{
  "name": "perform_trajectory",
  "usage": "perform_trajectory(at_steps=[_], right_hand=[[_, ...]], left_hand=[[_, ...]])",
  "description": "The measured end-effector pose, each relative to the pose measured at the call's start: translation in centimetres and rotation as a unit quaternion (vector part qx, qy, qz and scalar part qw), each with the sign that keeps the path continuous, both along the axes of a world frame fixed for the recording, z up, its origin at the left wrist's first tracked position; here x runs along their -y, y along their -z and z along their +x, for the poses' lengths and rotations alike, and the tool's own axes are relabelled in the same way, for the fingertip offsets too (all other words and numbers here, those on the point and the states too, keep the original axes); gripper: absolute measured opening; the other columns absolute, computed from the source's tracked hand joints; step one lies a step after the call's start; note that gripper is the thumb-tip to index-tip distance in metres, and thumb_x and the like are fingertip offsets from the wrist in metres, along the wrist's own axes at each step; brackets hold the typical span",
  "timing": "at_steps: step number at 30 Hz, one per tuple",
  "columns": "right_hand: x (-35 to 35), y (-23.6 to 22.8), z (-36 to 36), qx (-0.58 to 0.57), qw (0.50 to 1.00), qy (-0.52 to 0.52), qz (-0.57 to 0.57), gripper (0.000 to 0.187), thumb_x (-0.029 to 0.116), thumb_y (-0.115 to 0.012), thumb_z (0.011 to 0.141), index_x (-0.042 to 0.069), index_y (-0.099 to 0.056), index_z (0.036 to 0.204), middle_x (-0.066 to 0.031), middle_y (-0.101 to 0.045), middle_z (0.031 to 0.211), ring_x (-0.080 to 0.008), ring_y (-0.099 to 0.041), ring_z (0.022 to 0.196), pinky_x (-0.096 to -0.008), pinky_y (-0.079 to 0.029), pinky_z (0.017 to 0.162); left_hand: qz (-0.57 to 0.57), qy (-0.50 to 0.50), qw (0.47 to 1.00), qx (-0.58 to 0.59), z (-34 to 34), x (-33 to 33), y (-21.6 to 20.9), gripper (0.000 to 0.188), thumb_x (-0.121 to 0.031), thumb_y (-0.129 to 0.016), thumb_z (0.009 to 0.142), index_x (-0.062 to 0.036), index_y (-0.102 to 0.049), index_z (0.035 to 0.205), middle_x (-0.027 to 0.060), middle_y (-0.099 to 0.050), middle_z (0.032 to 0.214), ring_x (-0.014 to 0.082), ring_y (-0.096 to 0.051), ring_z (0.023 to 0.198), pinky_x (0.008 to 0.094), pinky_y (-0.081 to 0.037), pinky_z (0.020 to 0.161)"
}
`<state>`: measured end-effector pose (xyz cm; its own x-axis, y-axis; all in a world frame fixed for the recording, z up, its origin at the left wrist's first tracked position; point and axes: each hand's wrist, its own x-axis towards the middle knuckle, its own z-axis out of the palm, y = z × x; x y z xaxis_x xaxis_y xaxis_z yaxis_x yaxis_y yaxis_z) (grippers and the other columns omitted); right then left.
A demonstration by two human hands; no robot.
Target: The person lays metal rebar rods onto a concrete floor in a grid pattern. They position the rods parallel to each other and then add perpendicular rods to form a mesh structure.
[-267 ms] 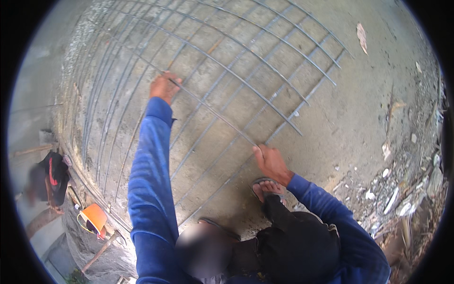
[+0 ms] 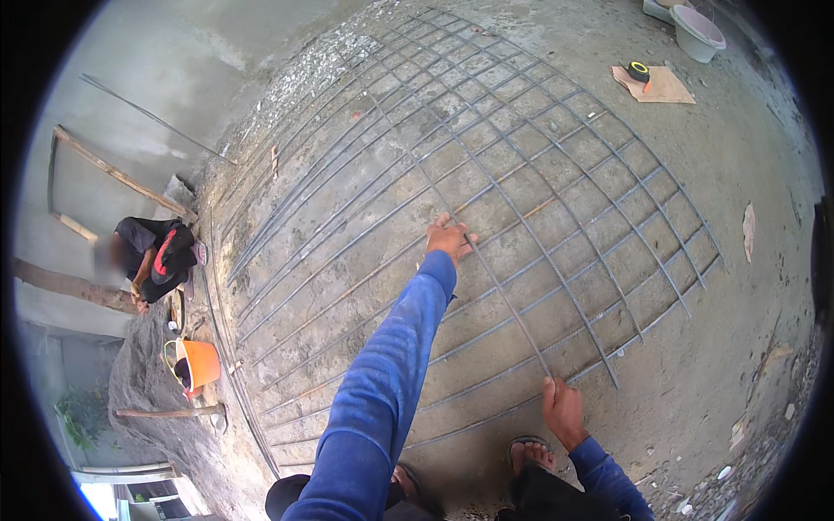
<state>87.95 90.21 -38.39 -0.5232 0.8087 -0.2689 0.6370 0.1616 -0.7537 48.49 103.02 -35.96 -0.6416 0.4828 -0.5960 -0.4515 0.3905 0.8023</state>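
Observation:
A steel rebar (image 2: 506, 300) runs slantwise across a grid of crossed rebars (image 2: 569, 208) lying on the grey floor. My left hand (image 2: 450, 241), at the end of a stretched blue sleeve, is closed around this rebar partway along it. Nearer to me, my right hand (image 2: 565, 413) grips the same rebar at its near end, close to the grid's front edge. Beneath it lie the long crosswise bars, which it touches or nearly touches; I cannot tell which. My right foot in a sandal (image 2: 532, 453) stands just left of my right hand.
At the left, another person (image 2: 161, 256) sits low by the wall near an orange bucket (image 2: 201, 362) and a dark heap (image 2: 143, 391). A tape measure (image 2: 638, 71) rests on brown cardboard (image 2: 665, 87) at the far right, before a pale tub (image 2: 698, 35). Gravel (image 2: 321, 65) borders the far wall.
My view has swung up and to the left, bringing the far grid, wall and tub into sight. Both hands keep their hold on the same rebar.

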Motion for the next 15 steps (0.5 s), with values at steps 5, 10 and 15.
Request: perform_trajectory(at_steps=[5, 10, 15], right_hand=[[-0.3, 0.3, 0.6, -0.017, 0.999, 0.008, 0.030, 0.038, 0.024, -0.051, 0.104, -0.001, -0.057, 0.076, -0.0288, -0.057, 0.066, -0.0510, -0.058, 0.063, -0.0553, -0.042, 0.052], [0.0, 0.7, 1.8, -0.009, 0.999, 0.016, 0.038, 0.038, 0.024, -0.052, 0.104, 0.000, -0.057, 0.076, -0.0281, -0.056, 0.065, -0.0506, -0.058, 0.061, -0.0542, -0.041, 0.051], [0.6, 1.2, 1.9, 0.023, 1.000, 0.001, 0.012, 0.037, 0.028, -0.052, 0.104, 0.003, -0.064, 0.079, -0.0265, -0.062, 0.070, -0.0496, -0.060, 0.065, -0.0536, -0.046, 0.054]], left_hand=[[-0.013, -0.027, 1.000, 0.006, 0.6, -0.4, 0.4, 0.069, -0.001, -0.058, 0.096, -0.0075, -0.027, 0.157, 0.0203, -0.063, 0.128, 0.0276, -0.074, 0.091, 0.0383, -0.062, 0.074], [0.004, 0.007, 1.000, 0.006, 1.6, 0.0, 1.0, 0.075, -0.001, -0.062, 0.094, -0.0004, -0.022, 0.158, 0.0258, -0.057, 0.135, 0.0335, -0.072, 0.100, 0.0433, -0.061, 0.085], [0.013, -0.009, 0.999, 0.036, 0.7, 0.8, 2.3, 0.076, -0.002, -0.064, 0.094, -0.0024, -0.022, 0.158, 0.0217, -0.060, 0.127, 0.0322, -0.072, 0.097, 0.0416, -0.061, 0.082]])
